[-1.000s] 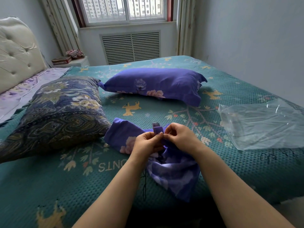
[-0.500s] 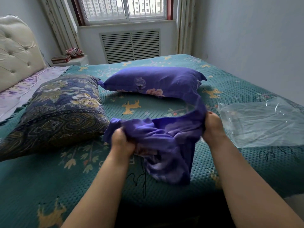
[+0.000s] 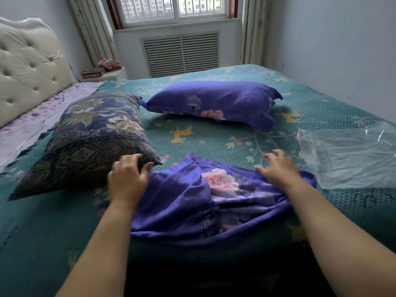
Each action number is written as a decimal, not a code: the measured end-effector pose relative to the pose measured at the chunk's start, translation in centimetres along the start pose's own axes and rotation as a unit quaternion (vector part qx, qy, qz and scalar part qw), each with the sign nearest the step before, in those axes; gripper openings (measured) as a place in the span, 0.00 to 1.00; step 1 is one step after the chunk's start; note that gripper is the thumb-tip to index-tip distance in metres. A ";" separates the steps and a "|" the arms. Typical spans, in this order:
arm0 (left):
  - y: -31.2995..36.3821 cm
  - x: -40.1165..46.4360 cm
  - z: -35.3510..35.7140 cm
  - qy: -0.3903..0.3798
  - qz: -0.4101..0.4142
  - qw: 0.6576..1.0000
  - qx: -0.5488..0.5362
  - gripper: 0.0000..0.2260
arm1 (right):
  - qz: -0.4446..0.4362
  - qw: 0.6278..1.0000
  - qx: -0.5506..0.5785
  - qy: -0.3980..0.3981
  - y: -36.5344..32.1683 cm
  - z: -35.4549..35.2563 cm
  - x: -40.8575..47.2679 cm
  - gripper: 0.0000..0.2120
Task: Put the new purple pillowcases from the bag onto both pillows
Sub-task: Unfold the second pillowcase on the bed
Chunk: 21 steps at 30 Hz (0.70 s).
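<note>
Both hands, left hand (image 3: 128,179) and right hand (image 3: 278,169), hang spread above the loose pillowcase (image 3: 192,202); next, probably sleeving the patterned pillow (image 3: 90,138).

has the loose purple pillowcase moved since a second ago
Yes. The loose purple pillowcase, earlier bunched up between the hands, now lies spread flat on the bed, reaching right toward the plastic bag.

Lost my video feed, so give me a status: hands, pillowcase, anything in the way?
Left hand and right hand open, empty. Loose purple floral pillowcase flat on bed. Dark paisley pillow uncovered beside it. Clear plastic bag aside; nothing blocking.
</note>
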<state>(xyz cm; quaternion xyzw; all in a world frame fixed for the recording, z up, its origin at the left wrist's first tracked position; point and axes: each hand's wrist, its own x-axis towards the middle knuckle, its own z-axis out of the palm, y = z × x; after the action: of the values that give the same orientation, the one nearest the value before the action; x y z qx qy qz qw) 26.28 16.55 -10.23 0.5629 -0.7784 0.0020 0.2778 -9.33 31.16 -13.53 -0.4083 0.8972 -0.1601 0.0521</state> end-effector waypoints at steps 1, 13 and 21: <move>0.9 -0.2 0.5 -0.037 0.036 0.997 -0.052 0.19 | -0.053 0.998 0.031 -0.022 -1.2 0.4 -0.2 0.28; 4.0 -1.5 5.2 -0.214 0.030 0.974 -0.062 0.11 | -0.066 0.986 0.015 -0.151 -6.0 6.1 -1.4 0.08; 2.4 0.1 4.4 -0.131 -0.064 0.978 -0.146 0.05 | 0.091 0.922 0.371 0.069 -6.2 2.9 0.3 0.12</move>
<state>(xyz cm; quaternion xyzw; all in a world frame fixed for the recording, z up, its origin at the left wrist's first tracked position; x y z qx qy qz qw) 22.30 15.95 -13.17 0.5604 -0.7623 -0.2032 0.2519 -4.44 26.40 -14.22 -0.2641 0.8085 -0.5034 0.1522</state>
